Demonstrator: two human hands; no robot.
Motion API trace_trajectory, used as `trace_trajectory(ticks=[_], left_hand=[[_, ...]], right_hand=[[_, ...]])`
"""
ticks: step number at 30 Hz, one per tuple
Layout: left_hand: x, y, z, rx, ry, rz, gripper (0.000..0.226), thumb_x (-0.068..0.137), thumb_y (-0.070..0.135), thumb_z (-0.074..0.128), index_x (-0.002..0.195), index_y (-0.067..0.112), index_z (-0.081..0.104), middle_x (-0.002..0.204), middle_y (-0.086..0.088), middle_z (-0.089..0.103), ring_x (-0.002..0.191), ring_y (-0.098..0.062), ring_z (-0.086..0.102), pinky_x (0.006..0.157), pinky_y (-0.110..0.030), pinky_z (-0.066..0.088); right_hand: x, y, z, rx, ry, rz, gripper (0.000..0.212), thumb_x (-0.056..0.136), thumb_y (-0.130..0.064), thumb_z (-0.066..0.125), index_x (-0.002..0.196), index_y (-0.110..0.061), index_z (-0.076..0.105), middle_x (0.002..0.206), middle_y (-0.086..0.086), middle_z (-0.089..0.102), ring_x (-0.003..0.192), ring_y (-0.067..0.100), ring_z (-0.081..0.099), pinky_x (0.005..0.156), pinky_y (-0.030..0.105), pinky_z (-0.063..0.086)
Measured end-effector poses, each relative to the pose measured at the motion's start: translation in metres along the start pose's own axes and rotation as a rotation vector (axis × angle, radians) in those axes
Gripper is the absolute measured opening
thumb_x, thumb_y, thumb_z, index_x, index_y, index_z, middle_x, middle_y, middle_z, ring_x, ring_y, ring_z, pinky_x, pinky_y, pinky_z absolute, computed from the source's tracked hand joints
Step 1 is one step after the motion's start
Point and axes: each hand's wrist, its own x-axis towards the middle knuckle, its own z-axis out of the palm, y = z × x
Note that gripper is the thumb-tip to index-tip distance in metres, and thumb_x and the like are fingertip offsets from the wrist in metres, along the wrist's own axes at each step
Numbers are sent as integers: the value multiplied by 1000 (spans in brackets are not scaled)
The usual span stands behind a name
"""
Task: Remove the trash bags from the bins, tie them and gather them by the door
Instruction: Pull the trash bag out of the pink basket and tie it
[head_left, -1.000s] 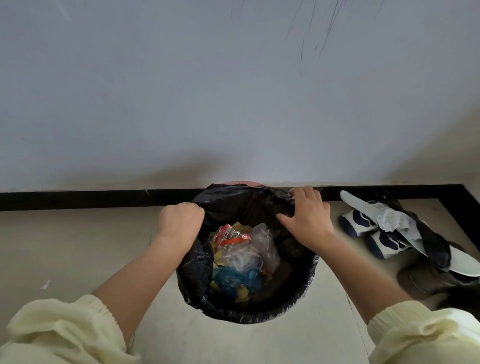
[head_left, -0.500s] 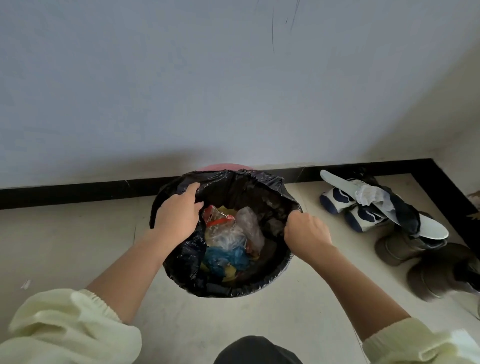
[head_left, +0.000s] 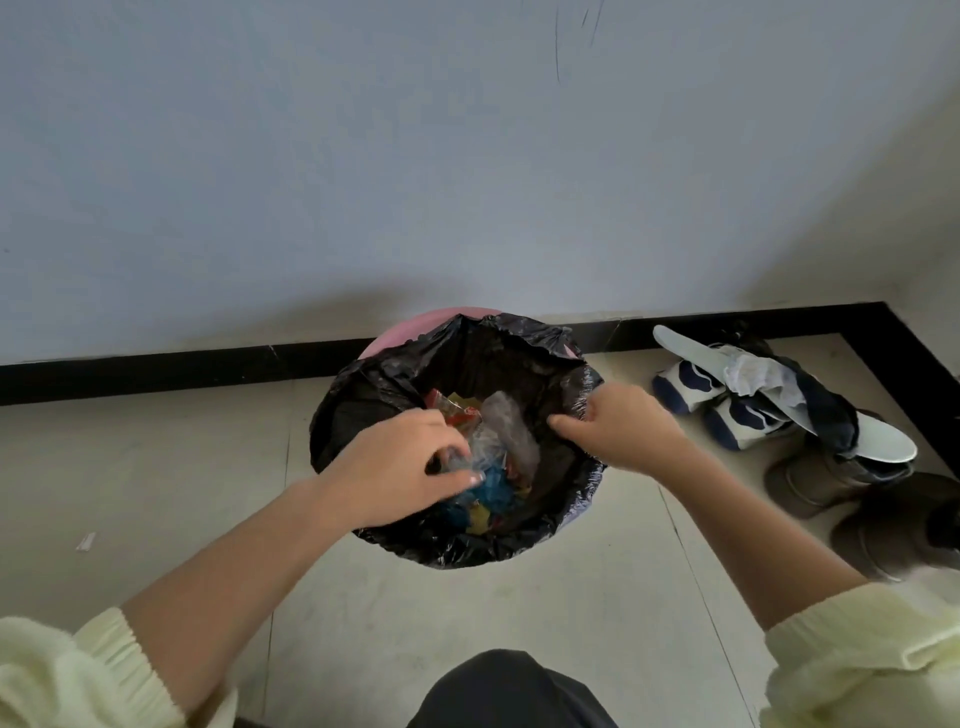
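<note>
A black trash bag (head_left: 363, 400) lines a pink bin (head_left: 410, 326) that stands on the floor against the wall. The bag's far edge is pulled off the rim, so pink shows there. Wrappers and clear plastic (head_left: 506, 434) lie inside. My right hand (head_left: 621, 431) pinches the bag's right edge. My left hand (head_left: 400, 467) hovers over the bag's opening with fingers curled down at the clear plastic; it is blurred, and whether it grips anything is unclear.
White-and-navy shoes (head_left: 691, 389) with a pale insole (head_left: 883, 441) and brown boots (head_left: 826, 478) crowd the corner to the right. A black baseboard (head_left: 156, 371) runs along the wall. A paper scrap (head_left: 85, 541) lies at left. My dark knee (head_left: 509, 691) is below.
My left hand left the bag's left rim and moved right, over the trash. My right hand stayed on the right edge. The view pulled back and my knee came in.
</note>
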Motion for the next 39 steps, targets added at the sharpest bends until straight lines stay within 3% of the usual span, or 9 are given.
trace_trajectory(ticks=[4, 8, 11, 16, 23, 30, 33, 35, 39], left_hand=[[-10, 18, 13, 53, -371, 30, 75, 67, 87, 44, 112, 31, 66, 108, 13, 58, 102, -4, 49, 87, -29, 46], [-8, 22, 28, 58, -427, 82, 57, 82, 64, 58, 127, 28, 61, 120, 14, 61, 110, -6, 54, 91, -23, 43], [-7, 17, 34, -115, -433, 59, 40, 85, 52, 63, 114, 26, 70, 105, 12, 70, 84, -4, 59, 76, -18, 44], [-10, 3, 39, -355, -258, -38, 23, 87, 39, 66, 94, 20, 78, 80, 2, 75, 72, -25, 68, 73, -42, 54], [-3, -6, 39, -394, 95, -246, 50, 93, 36, 58, 53, 8, 48, 46, 2, 40, 46, -9, 39, 55, -26, 31], [0, -8, 29, -159, 453, -323, 24, 91, 37, 60, 100, 21, 75, 105, 9, 70, 101, -11, 60, 83, -23, 47], [-3, -18, 14, 175, 560, -423, 58, 82, 50, 65, 125, 13, 60, 130, -6, 55, 121, -27, 43, 95, -36, 43], [-8, -19, 6, 307, 452, -588, 83, 73, 63, 64, 129, 3, 49, 130, -16, 46, 118, -32, 41, 95, -40, 43], [-11, -13, -2, 376, 89, -844, 79, 76, 73, 51, 121, 9, 39, 116, -7, 49, 106, -24, 53, 68, -31, 41]], right_hand=[[-16, 4, 8, -365, -120, -12, 55, 85, -66, 50, 63, -18, 35, 65, -2, 48, 68, 20, 51, 52, 27, 34], [-16, 7, 14, -243, -128, 21, 33, 94, -29, 47, 65, -17, 37, 78, 5, 62, 77, 27, 60, 57, 26, 40], [-15, 3, 16, -188, -143, 22, 26, 87, -12, 44, 62, -13, 35, 62, 4, 50, 58, 21, 49, 47, 24, 32], [-6, -4, 15, 177, -249, 13, 35, 90, -11, 44, 65, 6, 60, 51, 7, 62, 47, 18, 57, 59, 30, 56], [20, -16, 20, 514, -253, 103, 39, 92, -12, 45, 57, -1, 59, 41, 4, 57, 34, 14, 36, 37, 17, 26], [36, -16, 13, 186, 104, -36, 34, 90, -26, 51, 60, -11, 45, 59, 8, 55, 58, 25, 53, 60, 32, 45], [35, -12, 3, 48, 279, 3, 42, 85, -52, 57, 91, -12, 44, 79, 0, 53, 77, 26, 58, 62, 34, 44], [37, -11, 0, -86, 286, 39, 66, 78, -65, 60, 107, -10, 39, 95, 3, 51, 89, 29, 61, 64, 34, 41], [51, -10, 9, -200, 206, 73, 85, 73, -70, 62, 125, -6, 38, 119, 11, 52, 106, 32, 60, 72, 37, 44]])
